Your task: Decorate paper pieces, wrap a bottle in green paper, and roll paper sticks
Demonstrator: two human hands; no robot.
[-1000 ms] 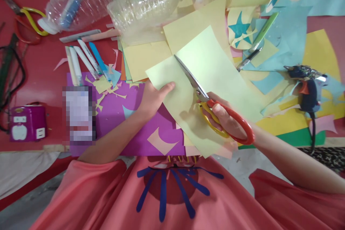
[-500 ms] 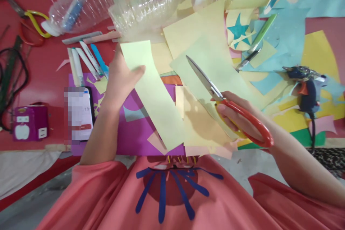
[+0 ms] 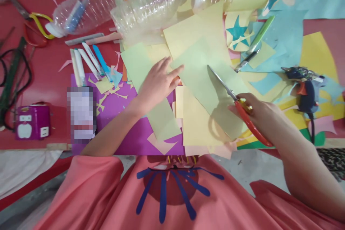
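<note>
My right hand (image 3: 256,113) grips red-handled scissors (image 3: 237,102), blades closed and pointing up-left over a pale green sheet (image 3: 205,82). My left hand (image 3: 157,82) lies open with fingers stretched flat, its fingertips touching the left edge of that sheet. Under its palm lies a cut-off pale green strip (image 3: 151,93), resting on a purple sheet (image 3: 134,136). Yellow paper (image 3: 196,122) sits beneath the green sheet.
Clear plastic bottles (image 3: 134,3) lie at the back of the red table (image 3: 45,72). Markers (image 3: 86,61), a phone (image 3: 81,115), a purple power socket (image 3: 32,122), yellow-handled scissors (image 3: 40,25) and black cables are at left. A glue gun (image 3: 307,86), a green pen (image 3: 258,34) and coloured paper scraps are at right.
The scissors finished cutting the green sheet in two. My left hand carried the strip left, laid it down and now reaches flat toward the remaining sheet. My right hand drew right with the scissors.
</note>
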